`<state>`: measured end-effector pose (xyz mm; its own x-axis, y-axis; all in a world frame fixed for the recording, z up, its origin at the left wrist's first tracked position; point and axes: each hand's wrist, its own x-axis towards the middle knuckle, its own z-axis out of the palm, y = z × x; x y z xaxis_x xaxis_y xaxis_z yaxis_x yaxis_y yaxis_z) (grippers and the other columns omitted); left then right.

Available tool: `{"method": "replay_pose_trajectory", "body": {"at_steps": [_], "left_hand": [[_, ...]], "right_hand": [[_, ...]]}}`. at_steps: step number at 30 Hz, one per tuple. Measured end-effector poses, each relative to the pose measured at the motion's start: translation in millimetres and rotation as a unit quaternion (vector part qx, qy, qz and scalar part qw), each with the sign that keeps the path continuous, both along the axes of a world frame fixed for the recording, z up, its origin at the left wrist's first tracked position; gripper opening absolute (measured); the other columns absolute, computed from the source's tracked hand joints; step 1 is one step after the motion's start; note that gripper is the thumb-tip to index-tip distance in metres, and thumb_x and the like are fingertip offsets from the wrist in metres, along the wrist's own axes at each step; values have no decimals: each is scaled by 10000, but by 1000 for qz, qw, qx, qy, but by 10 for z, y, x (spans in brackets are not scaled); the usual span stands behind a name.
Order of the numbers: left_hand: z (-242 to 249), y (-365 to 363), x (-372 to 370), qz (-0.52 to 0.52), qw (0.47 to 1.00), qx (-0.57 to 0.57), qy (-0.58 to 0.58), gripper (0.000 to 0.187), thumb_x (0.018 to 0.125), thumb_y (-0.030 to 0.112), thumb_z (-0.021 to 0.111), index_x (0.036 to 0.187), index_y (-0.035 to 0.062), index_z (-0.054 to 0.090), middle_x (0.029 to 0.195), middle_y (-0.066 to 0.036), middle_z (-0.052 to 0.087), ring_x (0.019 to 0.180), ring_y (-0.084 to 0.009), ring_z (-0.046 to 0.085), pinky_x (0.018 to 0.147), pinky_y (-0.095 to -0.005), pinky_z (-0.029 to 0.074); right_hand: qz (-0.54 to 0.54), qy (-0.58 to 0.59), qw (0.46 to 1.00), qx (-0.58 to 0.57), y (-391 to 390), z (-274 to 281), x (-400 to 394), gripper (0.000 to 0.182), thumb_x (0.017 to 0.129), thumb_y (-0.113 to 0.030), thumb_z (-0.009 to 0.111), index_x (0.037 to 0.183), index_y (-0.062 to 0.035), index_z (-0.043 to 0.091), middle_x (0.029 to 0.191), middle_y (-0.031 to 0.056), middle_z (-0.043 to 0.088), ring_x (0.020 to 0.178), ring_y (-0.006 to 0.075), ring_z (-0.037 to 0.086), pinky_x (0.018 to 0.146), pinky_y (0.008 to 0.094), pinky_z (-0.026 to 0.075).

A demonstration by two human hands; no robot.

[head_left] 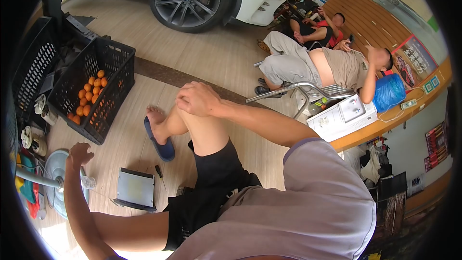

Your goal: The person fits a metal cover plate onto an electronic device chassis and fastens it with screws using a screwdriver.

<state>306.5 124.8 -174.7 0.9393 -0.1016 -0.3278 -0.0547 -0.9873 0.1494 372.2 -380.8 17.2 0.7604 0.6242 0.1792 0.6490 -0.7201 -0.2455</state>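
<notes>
My right hand [198, 99] rests on top of my bent right knee, its fingers draped over the kneecap and nothing held. On the far left, my left hand [80, 154] hangs in the air with fingers loosely bent and apart, nothing visible in them. Near it on the floor is a round pale-blue base [57, 163] with a pole. A grey flat box with a black frame [136, 188] lies on the floor between my legs, and a screwdriver [159, 171] is beside it.
A black plastic crate [126, 67] holds several oranges [87, 94]. A white car [250, 0] stands behind. Two people [337, 65] recline on chairs at right, near a white sink-like unit [344, 118] and a blue bag [390, 91]. A blue slipper [165, 150] is on my right foot.
</notes>
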Motion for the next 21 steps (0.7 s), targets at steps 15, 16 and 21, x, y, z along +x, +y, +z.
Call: {"method": "replay_pose_trajectory", "body": {"at_steps": [15, 16, 21], "left_hand": [[25, -11, 20, 1, 1000, 14, 23, 482, 799, 348, 717, 1185, 62, 691, 1161, -142, 702, 1141, -328, 618, 1003, -422, 492], [39, -19, 14, 3, 1000, 13, 25, 481, 799, 348, 718, 1186, 63, 691, 1166, -142, 700, 1145, -327, 616, 1005, -423, 491], [70, -38, 11, 5, 999, 10, 31, 478, 800, 344, 719, 1190, 68, 690, 1197, -138, 689, 1162, -326, 607, 1017, -432, 481]], "right_hand": [[-7, 13, 1000, -3, 1, -23, 22, 302, 879, -319, 599, 919, -72, 767, 1006, 127, 729, 1024, 344, 655, 908, 461, 515], [-9, 12, 1000, -3, 4, -20, 17, 300, 878, -318, 600, 917, -72, 767, 1005, 127, 729, 1022, 344, 655, 906, 461, 515], [-4, 13, 1000, -6, -20, -52, 40, 296, 881, -312, 603, 923, -70, 768, 1005, 126, 730, 1014, 342, 657, 901, 459, 518]]}}
